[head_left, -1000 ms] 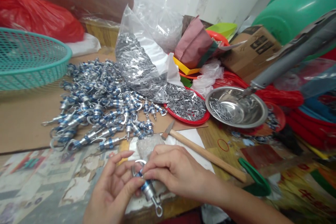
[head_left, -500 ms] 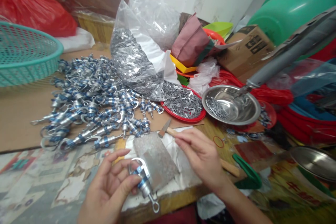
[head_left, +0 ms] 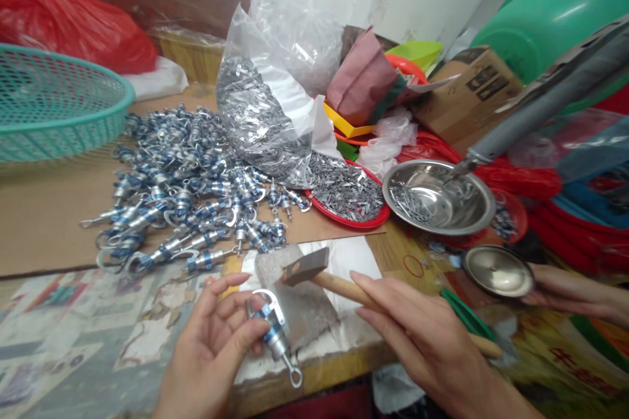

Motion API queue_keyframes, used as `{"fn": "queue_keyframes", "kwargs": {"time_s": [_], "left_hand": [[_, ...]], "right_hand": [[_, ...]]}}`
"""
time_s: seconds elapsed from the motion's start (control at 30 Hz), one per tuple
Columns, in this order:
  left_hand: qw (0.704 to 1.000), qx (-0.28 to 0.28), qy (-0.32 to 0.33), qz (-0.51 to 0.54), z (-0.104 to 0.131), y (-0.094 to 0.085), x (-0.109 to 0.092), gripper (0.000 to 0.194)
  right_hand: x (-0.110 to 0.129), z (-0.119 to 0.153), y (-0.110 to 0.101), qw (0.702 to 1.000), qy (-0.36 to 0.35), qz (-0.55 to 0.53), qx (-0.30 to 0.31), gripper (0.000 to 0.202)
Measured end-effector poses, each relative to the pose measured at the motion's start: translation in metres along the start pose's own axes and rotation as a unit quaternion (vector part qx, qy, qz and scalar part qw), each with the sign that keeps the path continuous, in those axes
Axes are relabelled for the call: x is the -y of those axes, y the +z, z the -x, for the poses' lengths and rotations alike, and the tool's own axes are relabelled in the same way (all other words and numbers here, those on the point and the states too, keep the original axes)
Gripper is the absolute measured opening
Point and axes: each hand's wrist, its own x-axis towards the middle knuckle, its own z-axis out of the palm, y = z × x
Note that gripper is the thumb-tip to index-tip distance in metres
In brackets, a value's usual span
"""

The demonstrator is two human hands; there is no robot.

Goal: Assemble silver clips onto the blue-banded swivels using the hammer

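Between the thumb and fingers of my left hand (head_left: 223, 337) is a silver and blue metal fitting (head_left: 274, 334), with a curved hook at its upper end and a ring at its lower end. My right hand (head_left: 417, 321) is closed around the wooden handle of a hammer (head_left: 307, 266). The hammer's head is over a flat grey metal plate (head_left: 314, 314) that lies on white cloth or paper at the table edge. The fitting is at the plate's left side, tilted, its ring end pointing toward me.
A heap of similar fittings (head_left: 171, 190) covers cardboard at the left, near a turquoise basket (head_left: 63, 137). Small metal pieces fill a clear bag (head_left: 260, 111) and a red plate (head_left: 382, 215). A steel bowl (head_left: 484, 209) holds pins. Another person's hand (head_left: 570, 291) grips a metal lid (head_left: 496, 272).
The hammer has come up off the plate, its head turned, and my right hand has shifted right. The other person's hand has appeared with the metal lid. My left hand keeps the fitting.
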Motion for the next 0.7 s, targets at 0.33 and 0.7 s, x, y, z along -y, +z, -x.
{"fn": "queue_keyframes", "kwargs": {"time_s": [0.33, 0.7], "left_hand": [[0.999, -0.008, 0.010, 0.047, 0.001, 0.006, -0.001, 0.051], [0.984, 0.041, 0.037, -0.167, -0.002, -0.013, 0.002, 0.021]], "right_hand": [[0.011, 0.014, -0.001, 0.999, -0.049, 0.001, 0.014, 0.052], [-0.047, -0.017, 0.046, 0.979, 0.168, -0.112, 0.002, 0.034]]}}
